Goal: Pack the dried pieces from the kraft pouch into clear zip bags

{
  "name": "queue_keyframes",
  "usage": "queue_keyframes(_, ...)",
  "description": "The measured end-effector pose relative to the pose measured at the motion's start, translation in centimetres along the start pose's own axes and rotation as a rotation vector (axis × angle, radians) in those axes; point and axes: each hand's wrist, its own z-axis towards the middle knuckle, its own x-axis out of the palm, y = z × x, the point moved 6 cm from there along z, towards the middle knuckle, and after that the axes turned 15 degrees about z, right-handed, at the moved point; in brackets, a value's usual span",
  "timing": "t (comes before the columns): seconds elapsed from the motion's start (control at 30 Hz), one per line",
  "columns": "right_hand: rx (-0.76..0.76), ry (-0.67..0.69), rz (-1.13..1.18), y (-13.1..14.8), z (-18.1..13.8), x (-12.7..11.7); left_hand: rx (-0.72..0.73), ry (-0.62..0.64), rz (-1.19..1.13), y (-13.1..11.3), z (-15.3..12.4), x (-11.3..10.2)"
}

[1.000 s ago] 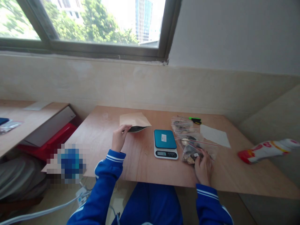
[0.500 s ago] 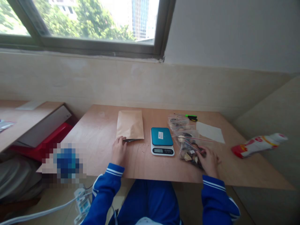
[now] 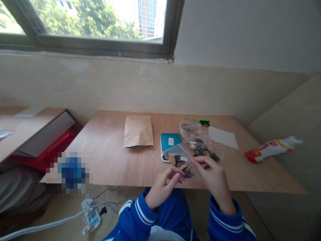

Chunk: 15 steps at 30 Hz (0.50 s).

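A clear zip bag point(image 3: 179, 163) of dark and pale dried pieces, with a small white label, is held up over the front of the table. My right hand point(image 3: 213, 174) pinches it by its right edge, near the red zip line. At its lower left, my left hand point(image 3: 164, 184) curls its fingers against the bag. Behind the bag, partly covered, is a kitchen scale point(image 3: 167, 140) with a teal top. More zip bags point(image 3: 200, 149) of similar pieces lie just beyond my right hand. A brown paper pouch point(image 3: 138, 131) lies farther left.
A white sheet of paper point(image 3: 223, 136) lies at the right, with a green-and-black handled tool point(image 3: 203, 122) behind it. A red-and-white bottle point(image 3: 273, 149) stands near the right edge. On the floor at left is a power strip point(image 3: 91, 216) with cables.
My left hand has left the paper pouch and moved right to the zip bag. My right hand has lifted that bag off the table and brought it left, in front of the scale.
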Motion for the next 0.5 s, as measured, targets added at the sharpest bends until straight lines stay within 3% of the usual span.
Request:
queue_keyframes(0.1,0.098,0.136,0.269,0.6,-0.7,3.5,0.021,-0.096,0.019,0.1,0.3,-0.5)
queue_keyframes(0.2,0.168,0.212,0.381,1.0,-1.8,6.2,-0.018,-0.256,0.055,0.9,0.1,-1.7)
queue_keyframes(0.5,0.098,0.35,0.216,1.2,-2.6,10.1,-0.104,-0.398,0.197,3.2,-0.1,-4.0)
